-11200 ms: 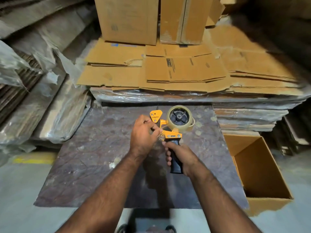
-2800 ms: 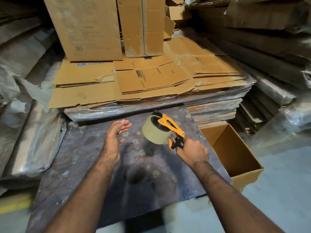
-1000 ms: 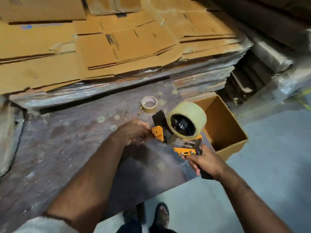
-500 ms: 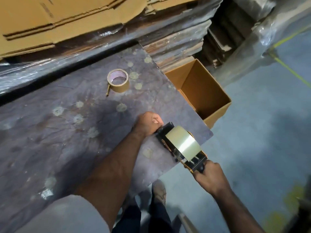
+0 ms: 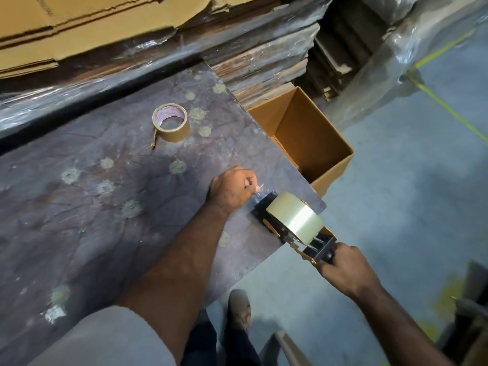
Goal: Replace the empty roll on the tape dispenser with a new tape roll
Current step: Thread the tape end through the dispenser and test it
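The orange and black tape dispenser (image 5: 311, 247) lies at the right corner of the dark table (image 5: 92, 207), carrying a full clear tape roll (image 5: 295, 219). My right hand (image 5: 346, 270) is closed around its black handle, off the table edge. My left hand (image 5: 232, 190) is fisted at the dispenser's front end, pinching the clear tape end (image 5: 257, 196) that runs from the roll. An almost empty brown roll (image 5: 171, 122) with a short loose tail sits apart on the table, farther back.
An open empty cardboard box (image 5: 309, 138) stands on the floor at the table's right side. Flattened cartons wrapped in plastic (image 5: 105, 35) pile up behind the table. Grey floor with a yellow line (image 5: 449, 107) lies to the right. My foot (image 5: 239, 310) shows below.
The view has swung right and down. The dispenser has dropped toward the table's right corner, and my left hand has gone from steadying its front to pinching the tape end.
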`<action>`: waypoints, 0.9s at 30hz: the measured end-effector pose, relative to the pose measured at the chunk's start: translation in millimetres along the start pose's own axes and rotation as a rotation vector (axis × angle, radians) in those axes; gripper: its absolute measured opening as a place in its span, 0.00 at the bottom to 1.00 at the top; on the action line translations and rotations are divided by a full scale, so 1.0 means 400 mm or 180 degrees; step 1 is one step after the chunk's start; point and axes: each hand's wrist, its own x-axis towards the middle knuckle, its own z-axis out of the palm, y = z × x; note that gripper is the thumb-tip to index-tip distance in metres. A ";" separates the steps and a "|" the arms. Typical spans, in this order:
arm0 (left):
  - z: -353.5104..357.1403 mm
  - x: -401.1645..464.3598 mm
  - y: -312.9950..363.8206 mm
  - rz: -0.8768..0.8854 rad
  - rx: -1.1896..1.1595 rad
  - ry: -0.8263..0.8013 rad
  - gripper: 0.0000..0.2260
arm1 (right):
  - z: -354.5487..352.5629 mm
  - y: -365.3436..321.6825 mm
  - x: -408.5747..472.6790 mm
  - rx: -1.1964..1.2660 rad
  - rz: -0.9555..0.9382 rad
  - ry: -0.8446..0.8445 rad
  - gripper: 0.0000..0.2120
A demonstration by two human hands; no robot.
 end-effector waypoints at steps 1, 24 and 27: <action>0.008 -0.007 0.010 -0.0027 -0.0002 0.0032 0.06 | 0.000 0.013 -0.003 -0.0007 -0.0019 -0.0002 0.21; 0.085 -0.067 0.016 0.1359 -0.0094 -0.0610 0.34 | -0.004 0.087 0.061 0.0022 -0.0006 -0.0092 0.22; 0.097 -0.066 0.008 0.1416 0.0193 -0.0840 0.35 | 0.000 0.090 0.064 0.0082 -0.0027 -0.0101 0.22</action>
